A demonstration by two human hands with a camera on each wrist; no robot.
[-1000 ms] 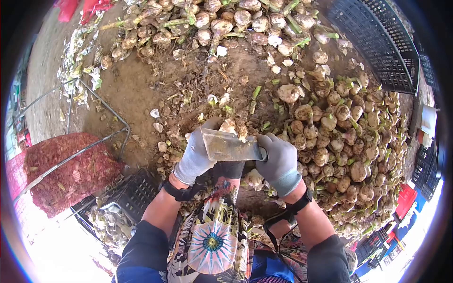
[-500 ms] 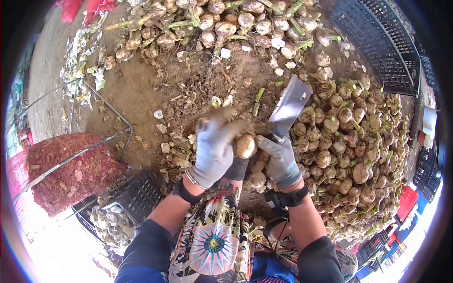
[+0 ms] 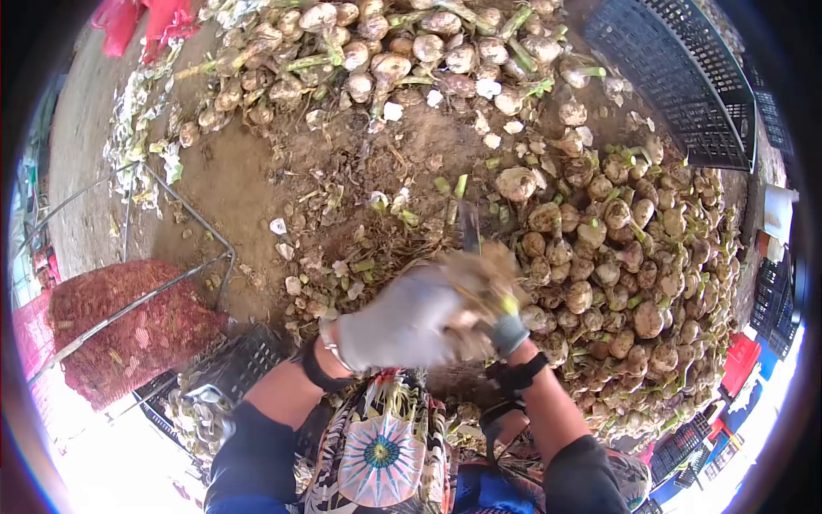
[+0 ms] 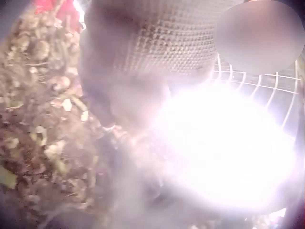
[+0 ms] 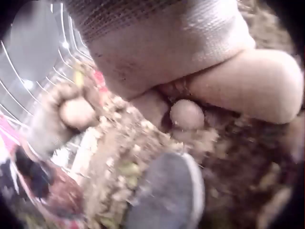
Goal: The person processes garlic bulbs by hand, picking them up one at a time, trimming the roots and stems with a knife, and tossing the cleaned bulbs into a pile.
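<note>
Gloved hands, garlic bulb in left

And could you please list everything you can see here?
Garlic bulbs: many, soiled white, heaped right and top.
Held bulb: one, pale, left side of right-wrist view.
Knife: one, dark blade, centre.
Stem pieces: several, green, centre.
Peelings: many, white, upper left.
Mesh sack: one, red, left.
Metal frame: one, grey, left.
Crates: several, black, upper right, right edge, lower left.
Bag-like material: count unclear, red, top left.
Patterned clothing: count unclear, multicoloured, bottom centre.
Left hand: one, grey glove, centre, blurred.
Right hand: one, grey glove, mostly hidden behind left hand in head view.
</note>
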